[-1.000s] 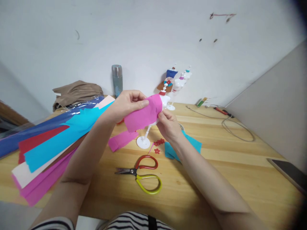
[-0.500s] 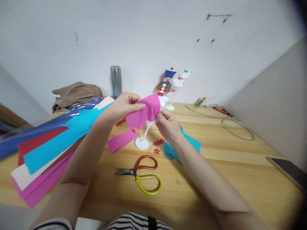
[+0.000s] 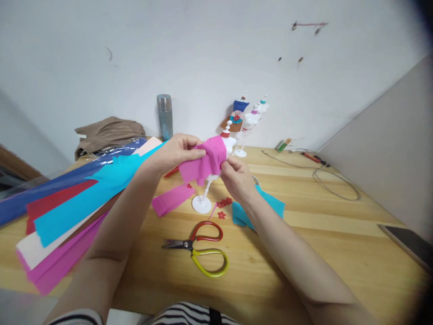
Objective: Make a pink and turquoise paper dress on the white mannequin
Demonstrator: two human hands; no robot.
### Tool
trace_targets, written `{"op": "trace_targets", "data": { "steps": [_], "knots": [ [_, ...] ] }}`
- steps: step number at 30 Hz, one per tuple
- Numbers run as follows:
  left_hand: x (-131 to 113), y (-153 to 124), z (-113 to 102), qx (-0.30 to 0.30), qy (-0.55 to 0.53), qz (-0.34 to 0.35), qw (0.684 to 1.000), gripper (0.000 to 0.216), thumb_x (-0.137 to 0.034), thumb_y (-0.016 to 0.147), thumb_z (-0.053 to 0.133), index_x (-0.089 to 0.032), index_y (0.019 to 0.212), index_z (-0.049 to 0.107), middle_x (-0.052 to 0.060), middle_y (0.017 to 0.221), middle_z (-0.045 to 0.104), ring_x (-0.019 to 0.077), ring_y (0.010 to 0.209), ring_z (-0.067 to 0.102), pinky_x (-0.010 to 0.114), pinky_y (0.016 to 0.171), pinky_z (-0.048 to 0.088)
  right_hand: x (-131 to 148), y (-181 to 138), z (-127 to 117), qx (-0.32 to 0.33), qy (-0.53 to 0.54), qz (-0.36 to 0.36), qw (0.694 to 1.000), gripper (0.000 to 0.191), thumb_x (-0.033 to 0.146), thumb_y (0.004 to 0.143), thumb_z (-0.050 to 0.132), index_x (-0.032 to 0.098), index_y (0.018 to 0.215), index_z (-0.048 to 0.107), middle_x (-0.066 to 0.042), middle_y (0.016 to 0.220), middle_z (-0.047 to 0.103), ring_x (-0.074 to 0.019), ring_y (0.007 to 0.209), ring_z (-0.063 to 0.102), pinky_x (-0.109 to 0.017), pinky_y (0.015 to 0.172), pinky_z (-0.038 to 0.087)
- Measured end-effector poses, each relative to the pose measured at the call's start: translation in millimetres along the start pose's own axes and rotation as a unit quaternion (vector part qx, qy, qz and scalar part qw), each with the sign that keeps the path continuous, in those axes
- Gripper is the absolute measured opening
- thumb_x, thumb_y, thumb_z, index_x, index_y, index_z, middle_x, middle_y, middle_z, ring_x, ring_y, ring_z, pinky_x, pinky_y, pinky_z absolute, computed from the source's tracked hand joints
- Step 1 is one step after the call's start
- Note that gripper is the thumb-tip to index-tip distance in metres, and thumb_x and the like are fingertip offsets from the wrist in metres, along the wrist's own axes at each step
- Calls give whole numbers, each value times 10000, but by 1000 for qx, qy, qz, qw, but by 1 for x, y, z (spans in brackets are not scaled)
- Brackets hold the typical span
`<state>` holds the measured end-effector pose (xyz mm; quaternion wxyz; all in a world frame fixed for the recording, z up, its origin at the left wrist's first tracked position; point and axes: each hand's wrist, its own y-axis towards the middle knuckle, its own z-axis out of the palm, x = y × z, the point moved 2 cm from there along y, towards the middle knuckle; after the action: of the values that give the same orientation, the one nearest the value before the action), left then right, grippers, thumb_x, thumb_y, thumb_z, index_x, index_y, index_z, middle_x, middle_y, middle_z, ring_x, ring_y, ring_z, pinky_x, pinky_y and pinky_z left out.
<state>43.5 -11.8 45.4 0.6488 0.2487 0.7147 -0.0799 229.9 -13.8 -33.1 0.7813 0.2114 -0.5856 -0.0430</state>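
My left hand (image 3: 177, 152) pinches a piece of pink crepe paper (image 3: 203, 163) against a small white dress-form figure (image 3: 227, 143) on a round-based stand (image 3: 202, 204). My right hand (image 3: 236, 177) grips the same pink paper from the right side, fingers closed behind the figure. The paper wraps around the figure's body, held above the wooden table (image 3: 304, 243). Below the hands lie another pink scrap (image 3: 171, 200), small red paper flowers (image 3: 223, 203) and a turquoise piece (image 3: 267, 205).
Scissors (image 3: 198, 246) with red and yellow handles lie near the front. Long crepe sheets (image 3: 67, 203) in several colours fan out at left. Decorated figures (image 3: 245, 119), a metal bottle (image 3: 164, 115), brown cloth (image 3: 106, 131), cables (image 3: 333, 180) and a phone (image 3: 406, 241) sit around.
The pink paper has been drawn tighter around the figure, bunching smaller. My left hand has moved slightly right and down toward the figure.
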Motion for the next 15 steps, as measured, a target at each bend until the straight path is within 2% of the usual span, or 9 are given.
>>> {"op": "trace_targets", "data": {
  "steps": [6, 10, 15],
  "knots": [
    [14, 5, -4, 64, -63, -3, 996, 397, -447, 663, 900, -128, 848, 754, 46, 743, 711, 128, 632, 623, 236, 596, 469, -3, 0, -3, 5, 13, -8, 1000, 357, 615, 754, 824, 294, 908, 796, 6, 878, 796, -221, 928, 732, -363, 818, 564],
    [13, 6, -5, 20, -124, 21, 992, 422, -490, 660, 921, -136, 811, 749, 26, 723, 693, 95, 609, 597, 204, 576, 452, -3, 0, -2, 7, 19, -8, 1000, 354, 620, 749, 828, 305, 908, 799, 16, 844, 791, -207, 885, 735, -345, 773, 564],
    [7, 6, 0, -31, -141, 41, 989, 336, -411, 674, 920, -139, 746, 737, 15, 717, 678, 94, 639, 597, 204, 616, 476, -2, 0, 0, 16, 23, -8, 1000, 355, 620, 752, 826, 302, 907, 798, 11, 817, 786, -206, 861, 733, -340, 740, 563]
  ]
}}
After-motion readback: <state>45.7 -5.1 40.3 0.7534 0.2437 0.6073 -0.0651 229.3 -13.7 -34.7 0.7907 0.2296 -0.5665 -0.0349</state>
